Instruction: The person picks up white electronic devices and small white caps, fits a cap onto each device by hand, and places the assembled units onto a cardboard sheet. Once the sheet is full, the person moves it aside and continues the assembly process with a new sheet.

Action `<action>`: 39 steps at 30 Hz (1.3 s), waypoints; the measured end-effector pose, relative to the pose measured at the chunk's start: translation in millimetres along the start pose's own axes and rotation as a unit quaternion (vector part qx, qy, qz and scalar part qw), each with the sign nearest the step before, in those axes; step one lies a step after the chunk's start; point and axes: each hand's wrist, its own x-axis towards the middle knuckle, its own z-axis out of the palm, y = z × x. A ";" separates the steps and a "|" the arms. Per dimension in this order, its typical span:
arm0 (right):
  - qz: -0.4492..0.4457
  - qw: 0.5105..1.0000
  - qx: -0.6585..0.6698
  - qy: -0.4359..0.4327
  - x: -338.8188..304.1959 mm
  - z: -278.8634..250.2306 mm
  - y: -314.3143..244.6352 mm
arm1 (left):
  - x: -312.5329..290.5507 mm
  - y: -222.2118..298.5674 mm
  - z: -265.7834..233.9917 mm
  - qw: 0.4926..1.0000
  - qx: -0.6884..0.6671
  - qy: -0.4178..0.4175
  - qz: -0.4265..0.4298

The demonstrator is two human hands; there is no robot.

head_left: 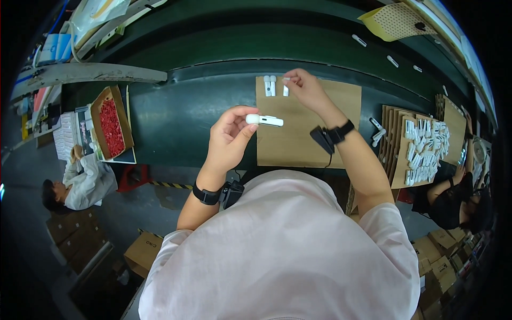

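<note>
My left hand (226,140) pinches a small white round-headed device (271,121) between thumb and fingers. It is held level above the table, its slim body pointing right, with a dark slot on its side. My right hand (309,95) reaches to the far part of a brown cardboard sheet (298,144). Its fingers are closed on the top of a second white device (286,90), which stands lengthwise on the sheet. Just left of it, two similar white devices (270,86) lie side by side near the sheet's far left corner.
Stacked cardboard sheets (399,173) at right bear several white devices, with two loose devices (377,132) beside them. More devices (392,61) lie on the dark green belt (288,45) beyond. At left sits a carton of red parts (111,128). Co-workers sit on both sides.
</note>
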 end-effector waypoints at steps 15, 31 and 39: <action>-0.039 0.986 0.157 -0.029 -134.9 -27.3 -110.2 | 5.1 35.9 34.8 0.984 0.104 -0.079 0.119; -0.196 0.978 0.035 0.053 -151.5 -31.1 -122.4 | -3.4 41.5 49.2 0.979 0.155 -0.048 0.125; -0.200 0.978 0.027 0.052 -153.5 -31.6 -125.8 | 1.6 37.1 45.1 0.955 0.213 -0.084 0.189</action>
